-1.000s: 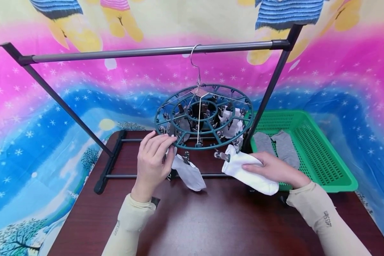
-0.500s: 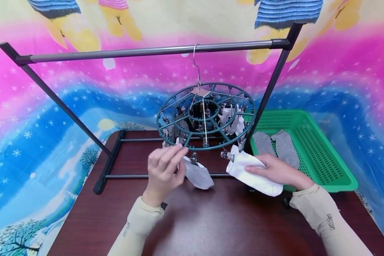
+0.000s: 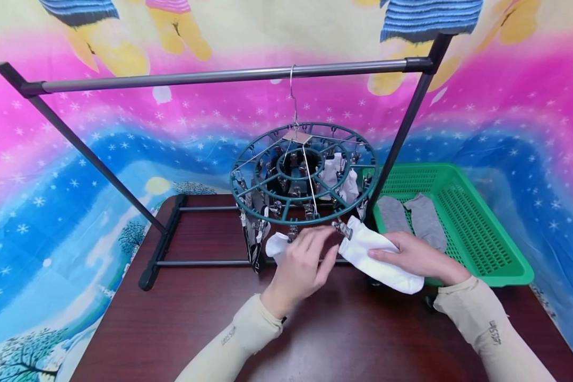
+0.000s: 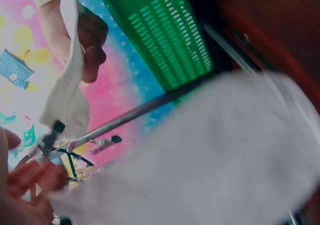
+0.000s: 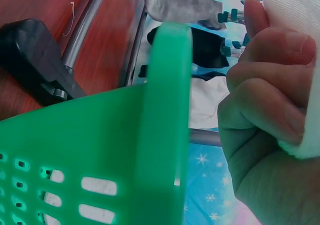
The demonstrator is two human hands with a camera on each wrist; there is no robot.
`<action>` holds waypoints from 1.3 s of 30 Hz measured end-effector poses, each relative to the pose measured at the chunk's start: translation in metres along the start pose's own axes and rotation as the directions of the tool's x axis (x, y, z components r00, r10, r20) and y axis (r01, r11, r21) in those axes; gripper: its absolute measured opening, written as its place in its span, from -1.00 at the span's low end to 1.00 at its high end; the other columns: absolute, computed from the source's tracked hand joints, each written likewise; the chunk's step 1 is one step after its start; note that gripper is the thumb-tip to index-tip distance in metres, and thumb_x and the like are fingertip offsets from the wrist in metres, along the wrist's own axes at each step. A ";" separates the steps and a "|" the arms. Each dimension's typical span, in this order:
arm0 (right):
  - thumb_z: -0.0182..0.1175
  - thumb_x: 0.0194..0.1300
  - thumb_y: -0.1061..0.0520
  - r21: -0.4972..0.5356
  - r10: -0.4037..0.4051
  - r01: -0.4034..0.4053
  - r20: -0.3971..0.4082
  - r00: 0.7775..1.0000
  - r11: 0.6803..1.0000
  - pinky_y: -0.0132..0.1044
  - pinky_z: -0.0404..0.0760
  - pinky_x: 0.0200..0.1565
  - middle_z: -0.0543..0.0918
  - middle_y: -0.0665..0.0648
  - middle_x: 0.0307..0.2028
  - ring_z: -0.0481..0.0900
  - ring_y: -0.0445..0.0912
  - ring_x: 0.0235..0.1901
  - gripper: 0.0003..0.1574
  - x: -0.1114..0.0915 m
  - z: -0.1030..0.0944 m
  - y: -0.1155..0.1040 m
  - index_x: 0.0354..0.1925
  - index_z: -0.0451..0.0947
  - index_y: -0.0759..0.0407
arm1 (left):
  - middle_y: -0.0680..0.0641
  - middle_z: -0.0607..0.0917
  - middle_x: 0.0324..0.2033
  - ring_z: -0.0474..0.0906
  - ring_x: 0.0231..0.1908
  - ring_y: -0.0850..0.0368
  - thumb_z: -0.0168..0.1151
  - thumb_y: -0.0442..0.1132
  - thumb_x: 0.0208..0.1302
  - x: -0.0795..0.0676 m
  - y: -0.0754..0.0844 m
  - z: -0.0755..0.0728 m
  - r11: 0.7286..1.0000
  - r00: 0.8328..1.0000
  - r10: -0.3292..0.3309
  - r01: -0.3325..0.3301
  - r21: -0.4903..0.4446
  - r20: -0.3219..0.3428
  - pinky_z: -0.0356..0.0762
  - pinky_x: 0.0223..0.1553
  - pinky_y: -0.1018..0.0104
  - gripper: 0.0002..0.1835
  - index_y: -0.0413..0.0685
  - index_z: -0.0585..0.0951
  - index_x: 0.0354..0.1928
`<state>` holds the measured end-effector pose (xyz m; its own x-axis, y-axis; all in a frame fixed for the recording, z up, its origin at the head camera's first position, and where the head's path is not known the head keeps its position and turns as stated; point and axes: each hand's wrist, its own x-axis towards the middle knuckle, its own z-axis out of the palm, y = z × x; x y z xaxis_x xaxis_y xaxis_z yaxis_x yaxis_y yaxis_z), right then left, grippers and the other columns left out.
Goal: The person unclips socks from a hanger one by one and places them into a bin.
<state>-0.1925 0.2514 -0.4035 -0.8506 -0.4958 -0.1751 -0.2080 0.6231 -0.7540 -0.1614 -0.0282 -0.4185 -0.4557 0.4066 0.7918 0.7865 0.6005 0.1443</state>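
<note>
My right hand [image 3: 413,254] pinches a white sock [image 3: 382,268] between thumb and fingers. The sock's cuff hangs in a metal clip [image 3: 345,229] at the front right of a round green clip hanger [image 3: 248,206]. With loosely bent fingers, my left hand [image 3: 301,270] is in front of the hanger, fingertips just left of that clip and holding nothing. Behind this hand, a second white sock [image 3: 277,244] hangs from another clip, partly hidden. In the left wrist view that sock [image 4: 210,150] is blurred and large, and the left fingers [image 4: 50,177] are close to the clip.
The hanger hooks over the bar [image 3: 172,78] of a dark metal rack on the brown table [image 3: 344,334]. More socks hang around it, including dark ones [image 3: 255,233] at left. A green basket [image 3: 496,228] at right contains grey socks [image 3: 425,217].
My left hand has moved right from the hanger's left front, past the second white sock, towards the clip on the held sock. The hanger has turned a little. The right hand keeps its hold.
</note>
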 end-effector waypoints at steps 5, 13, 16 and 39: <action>0.23 0.51 -0.07 0.003 -0.019 0.019 0.008 1.000 1.000 -0.28 0.64 -0.36 0.72 0.02 -0.36 0.64 -0.14 -0.46 -0.65 0.000 0.000 0.000 -0.02 0.68 0.18 | -0.12 0.77 -0.01 0.70 -0.01 0.02 0.21 0.06 0.48 0.010 0.006 0.005 0.958 0.958 -0.284 0.285 -0.036 0.036 0.71 0.01 0.18 -0.53 -0.20 0.61 0.15; 0.24 0.50 -0.08 0.016 -0.015 0.015 0.022 1.000 1.000 -0.28 0.66 -0.34 0.73 0.03 -0.33 0.67 -0.12 -0.44 -0.63 0.001 0.002 0.001 -0.01 0.68 0.17 | 0.03 0.76 -0.31 0.70 -0.21 0.07 0.17 0.21 0.46 0.027 0.012 0.009 0.898 0.894 -0.435 0.440 -0.023 0.110 0.66 -0.18 0.20 -0.53 -0.07 0.66 -0.07; 0.24 0.50 -0.08 0.018 -0.015 0.014 0.027 1.000 1.000 -0.28 0.65 -0.35 0.72 0.03 -0.33 0.66 -0.12 -0.44 -0.63 0.000 0.002 0.001 0.00 0.67 0.19 | 0.07 0.71 -0.44 0.71 -0.25 0.07 0.05 0.22 0.53 0.028 0.013 0.011 0.913 0.905 -0.408 0.405 0.048 0.122 0.63 -0.32 0.25 -0.56 0.04 0.66 -0.24; 0.24 0.50 -0.04 -0.004 -0.055 0.055 0.023 0.998 0.998 -0.30 0.64 -0.37 0.71 0.00 -0.38 0.65 -0.18 -0.48 -0.67 -0.003 0.001 0.005 -0.03 0.68 0.19 | -0.01 0.66 -0.47 0.71 -0.24 -0.04 0.02 -0.05 0.61 0.025 0.008 0.015 0.956 0.954 -0.294 0.292 0.035 0.063 0.62 -0.29 0.14 -0.66 -0.01 0.50 -0.39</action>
<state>-0.1910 0.2553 -0.4068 -0.8264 -0.5432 -0.1480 -0.2563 0.5970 -0.7602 -0.1724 -0.0030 -0.4065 -0.6921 0.2544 0.6755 0.6038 0.7168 0.3488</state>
